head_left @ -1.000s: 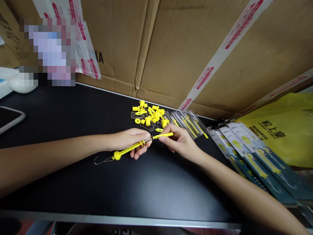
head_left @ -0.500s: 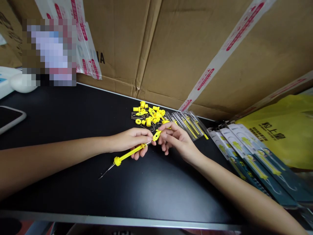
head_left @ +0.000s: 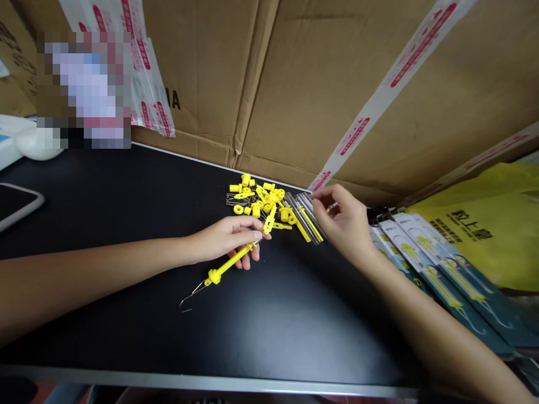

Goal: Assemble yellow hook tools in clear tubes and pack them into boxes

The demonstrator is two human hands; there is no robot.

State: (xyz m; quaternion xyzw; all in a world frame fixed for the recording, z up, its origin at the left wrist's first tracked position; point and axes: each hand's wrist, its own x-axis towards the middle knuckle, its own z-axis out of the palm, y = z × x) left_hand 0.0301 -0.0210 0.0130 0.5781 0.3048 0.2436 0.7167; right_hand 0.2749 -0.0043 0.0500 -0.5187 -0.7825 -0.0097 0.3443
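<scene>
My left hand is closed around a yellow plastic rod held at a slant above the black table. A wire hook sticks out of the rod's lower end, below a yellow collar. At the upper end, by my fingertips, is a flat yellow slotted piece. My right hand has thumb and fingers bent together at the clear tubes with yellow rods inside. It covers part of them; what its fingertips grip cannot be made out.
Loose yellow caps, rings and wire pieces lie piled beyond my left hand. Packaged hook tools on cards and a yellow bag are on the right. A phone lies at left. Cardboard walls the back edge.
My right hand has left the slotted yellow piece and moved right, over the clear tubes. The held rod has shifted slightly right and turned, showing its hook's curve.
</scene>
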